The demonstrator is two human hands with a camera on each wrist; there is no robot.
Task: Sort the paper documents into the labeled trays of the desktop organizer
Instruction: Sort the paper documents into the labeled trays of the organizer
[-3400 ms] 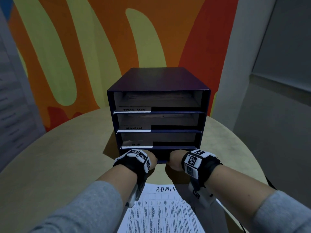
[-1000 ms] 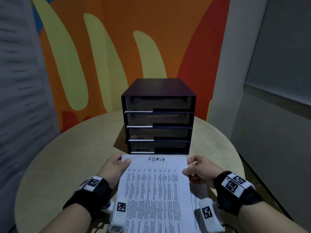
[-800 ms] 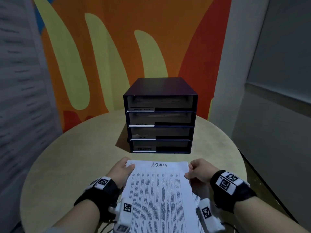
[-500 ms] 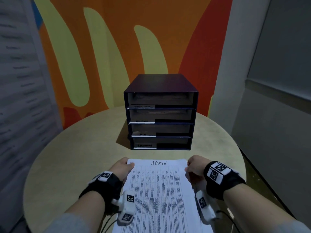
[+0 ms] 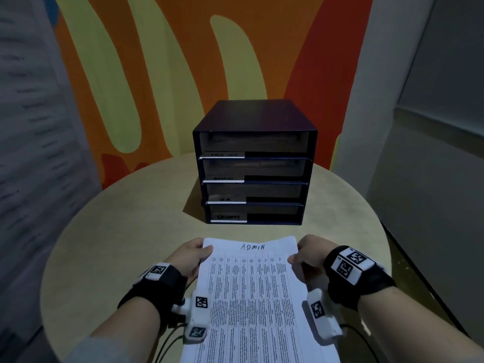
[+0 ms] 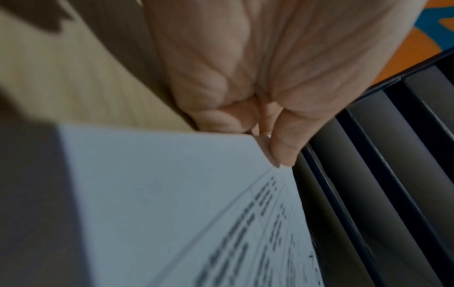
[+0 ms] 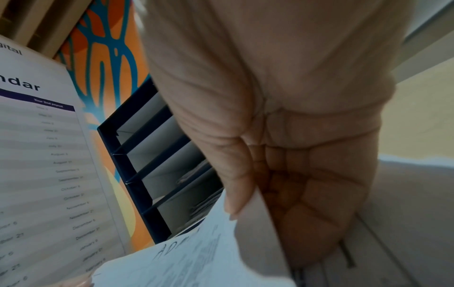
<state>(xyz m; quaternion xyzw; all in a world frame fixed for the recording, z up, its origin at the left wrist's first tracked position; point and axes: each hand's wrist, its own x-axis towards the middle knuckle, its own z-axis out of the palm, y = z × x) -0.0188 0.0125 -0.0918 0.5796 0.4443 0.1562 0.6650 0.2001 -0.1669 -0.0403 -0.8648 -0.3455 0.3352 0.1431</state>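
Note:
A white printed sheet headed ADMIN point(image 5: 251, 292) is held above the near part of the round table. My left hand point(image 5: 192, 255) pinches its top left corner point(image 6: 260, 143), thumb on top. My right hand point(image 5: 305, 254) pinches its right edge point(image 7: 248, 215), with the fingers curled under. The dark blue desktop organizer point(image 5: 254, 163) stands past the sheet at the table's middle, with four stacked trays and white labels at their left fronts. More sheets lie under the ADMIN sheet point(image 6: 172, 194).
The round beige table point(image 5: 117, 226) ends close on the right, where a grey wall and floor drop away. An orange and yellow painted wall rises behind the organizer. The right wrist view shows a printed calendar page point(image 7: 44, 155) at the left.
Both hands left the organizer's bottom tray and took hold of the ADMIN sheet. Over the last second they drew it back toward me, leaving a gap before the organizer.

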